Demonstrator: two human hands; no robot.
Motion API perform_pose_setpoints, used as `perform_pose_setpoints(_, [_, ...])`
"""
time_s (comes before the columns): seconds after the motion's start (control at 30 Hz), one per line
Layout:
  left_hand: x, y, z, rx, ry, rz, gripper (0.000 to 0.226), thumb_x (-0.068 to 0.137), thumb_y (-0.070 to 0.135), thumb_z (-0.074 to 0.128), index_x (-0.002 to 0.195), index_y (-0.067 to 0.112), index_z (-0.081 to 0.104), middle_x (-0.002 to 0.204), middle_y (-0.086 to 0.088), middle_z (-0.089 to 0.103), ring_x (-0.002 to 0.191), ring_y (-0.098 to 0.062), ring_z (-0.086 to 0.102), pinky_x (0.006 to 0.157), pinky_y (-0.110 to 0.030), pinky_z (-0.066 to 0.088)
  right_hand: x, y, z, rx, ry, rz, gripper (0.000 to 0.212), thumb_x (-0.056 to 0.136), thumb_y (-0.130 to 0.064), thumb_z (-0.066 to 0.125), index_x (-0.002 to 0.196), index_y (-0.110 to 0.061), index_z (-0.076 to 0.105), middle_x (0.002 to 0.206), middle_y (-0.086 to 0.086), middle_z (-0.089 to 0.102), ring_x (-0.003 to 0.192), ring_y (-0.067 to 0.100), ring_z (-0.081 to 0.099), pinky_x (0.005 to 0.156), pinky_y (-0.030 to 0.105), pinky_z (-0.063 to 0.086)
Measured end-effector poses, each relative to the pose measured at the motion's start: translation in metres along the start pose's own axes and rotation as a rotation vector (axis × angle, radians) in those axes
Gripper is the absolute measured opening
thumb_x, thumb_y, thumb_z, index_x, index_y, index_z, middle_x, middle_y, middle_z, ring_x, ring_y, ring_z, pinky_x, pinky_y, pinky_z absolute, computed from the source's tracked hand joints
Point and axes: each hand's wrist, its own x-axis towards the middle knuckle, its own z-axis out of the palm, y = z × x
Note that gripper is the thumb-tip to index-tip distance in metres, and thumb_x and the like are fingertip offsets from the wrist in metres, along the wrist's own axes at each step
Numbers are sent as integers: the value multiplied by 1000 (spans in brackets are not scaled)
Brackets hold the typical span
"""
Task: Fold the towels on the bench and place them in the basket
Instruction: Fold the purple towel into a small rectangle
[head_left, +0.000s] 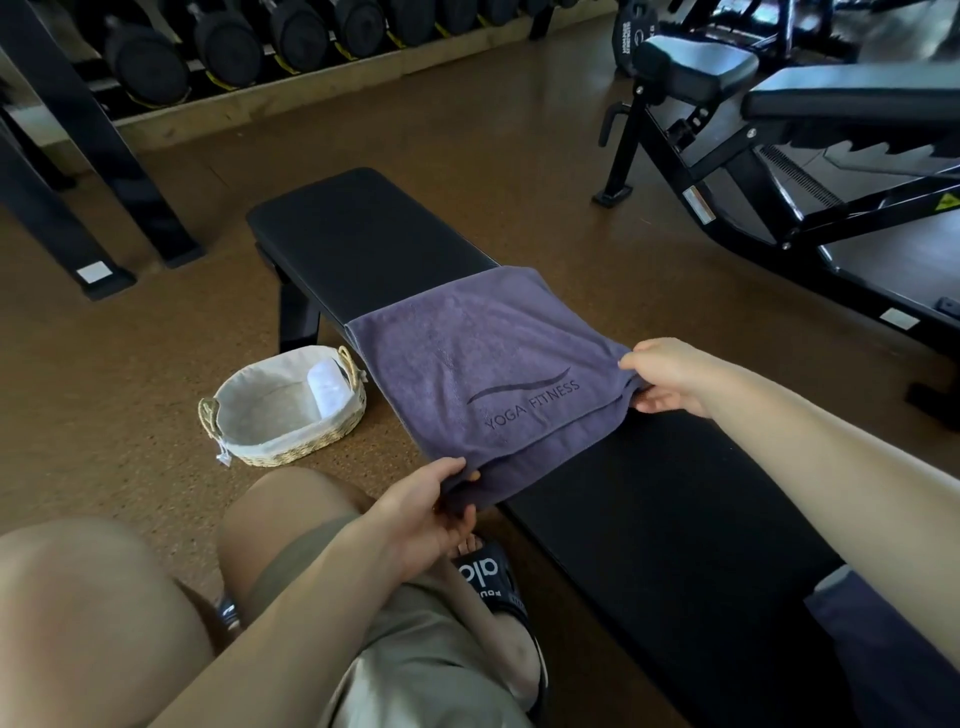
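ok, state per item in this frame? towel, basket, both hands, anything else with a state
purple towel: folded over once on the bench, near edge held at both corners
left hand: pinches the towel's near left corner
right hand: grips the towel's right corner
basket: upright on the floor beside the bench, one rolled white towel inside
second dark towel: unfolded at the bench's near end, partly out of frame

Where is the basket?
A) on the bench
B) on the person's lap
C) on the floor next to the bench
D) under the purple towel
C: the basket sits on the brown floor, beside the bench, off to the side of the towel.
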Motion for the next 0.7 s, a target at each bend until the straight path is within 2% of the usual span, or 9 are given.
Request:
perform_pose_setpoints(0.1, [-3,6,0,16,29,43,12,99,16,63,107,8,65,89,-6,68,82,-15,58,62,-24,49,-2,0,-4,224,-51,9,31,98,-11,58,129,-8,53,121,15,58,98,27,63,71,34,57])
perform_pose_setpoints(0.2, [-7,10,-5,57,30,107,17,98,15,63,113,6,65,96,-8,68,91,-19,61,73,-32,57,-1,4,-11,210,-58,26,24,91,-11,62,115,-9,57,105,13,56,82,22,58,64,31,54])
perform_pose_setpoints(0.27, [-11,6,-8,125,4,88,16,99,20,62,107,7,68,102,-11,67,96,-24,63,81,-37,58,0,8,-13,172,-30,47,16,89,-11,63,103,-10,58,92,9,52,73,18,51,62,28,49])
perform_pose_setpoints(0.37, [-13,-5,-10,192,4,42,25,102,28,58,91,7,68,108,-16,66,100,-30,65,88,-43,57,-1,13,-15,142,-9,64,10,88,-12,65,97,-11,59,83,7,51,68,15,48,62,27,45])
perform_pose_setpoints(0.53, [-14,-9,-8,83,87,53,30,106,28,53,92,3,63,97,-16,65,90,-28,67,71,-38,57,0,21,-16,99,-1,77,12,92,-14,67,103,-9,63,88,8,55,69,15,52,59,26,44])
perform_pose_setpoints(0.7, [-13,-6,-6,0,113,106,14,104,13,56,101,0,61,91,-14,62,80,-23,63,67,-31,56,-1,24,-17,197,12,64,10,98,-15,63,103,-6,61,86,9,54,67,14,52,58,24,45])
